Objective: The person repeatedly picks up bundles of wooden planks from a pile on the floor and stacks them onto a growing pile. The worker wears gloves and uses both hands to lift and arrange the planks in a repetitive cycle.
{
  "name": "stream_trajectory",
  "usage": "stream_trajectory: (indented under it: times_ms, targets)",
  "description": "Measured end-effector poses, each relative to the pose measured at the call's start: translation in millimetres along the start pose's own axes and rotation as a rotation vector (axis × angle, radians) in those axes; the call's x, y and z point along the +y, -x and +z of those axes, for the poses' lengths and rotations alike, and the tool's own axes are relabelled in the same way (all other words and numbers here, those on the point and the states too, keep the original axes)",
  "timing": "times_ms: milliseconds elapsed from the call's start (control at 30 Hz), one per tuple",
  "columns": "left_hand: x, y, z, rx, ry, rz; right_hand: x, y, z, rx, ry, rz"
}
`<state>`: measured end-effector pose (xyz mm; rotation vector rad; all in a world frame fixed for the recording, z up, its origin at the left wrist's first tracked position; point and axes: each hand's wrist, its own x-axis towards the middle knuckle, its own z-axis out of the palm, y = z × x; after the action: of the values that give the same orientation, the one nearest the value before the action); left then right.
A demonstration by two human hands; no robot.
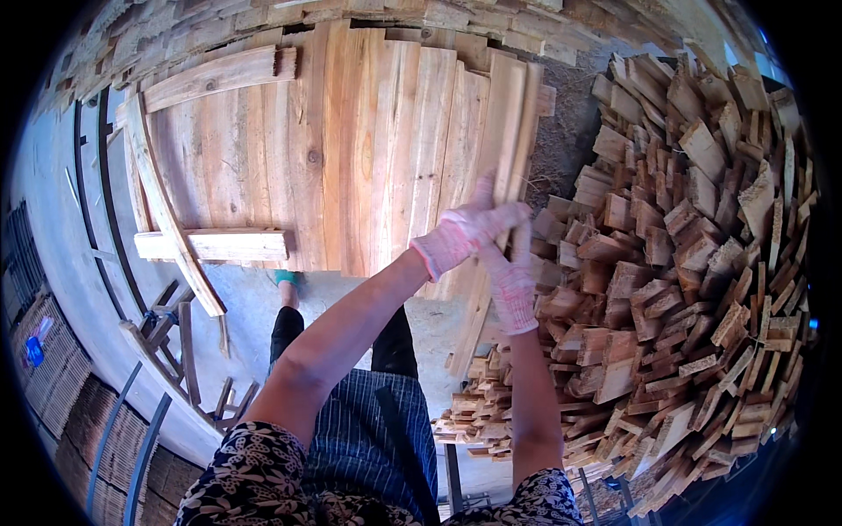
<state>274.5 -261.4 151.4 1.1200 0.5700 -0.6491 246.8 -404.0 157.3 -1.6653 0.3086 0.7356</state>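
Both my hands wear pale pink-and-white knitted gloves. At the right side of a bed of side-by-side wooden planks, my left hand reaches across with its fingers apart, lying over narrow planks. My right hand is just below and to the right, its fingers around the near end of a long narrow wooden plank. The two hands overlap in the picture, and motion blurs their fingertips. That plank runs away from me along the right edge of the bed, next to another light board.
A tall heap of stacked wood pieces fills the right side. Loose wooden strips lie across the bed's left end. More stacked timber lines the far side. Metal bars and a wooden frame stand at lower left.
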Motion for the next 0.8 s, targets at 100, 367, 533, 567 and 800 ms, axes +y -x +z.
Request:
stream_trajectory:
  times_ms: [100, 367, 533, 567, 800]
  targets:
    - [5, 5, -15, 0.085, -0.630, 0.067, 31, -21, -39, 0.210, 0.464, -0.062]
    - [-113, 127, -299, 0.970, -1.134, 0.394, 71, -116, -54, 0.352, 0.926, -0.118]
    - [-116, 227, -462, 1.391, -1.042, -0.400, 70, -116, -52, 0.356, 0.938, -0.160]
    - [-118, 235, -487, 1.361, -0.959, -0.390, 70, -115, -52, 0.355, 0.974, -0.154]
    - [-123, 217, -547, 1.374, -0.756, -0.216, 71, -114, -50, 0.339, 0.979, -0.126]
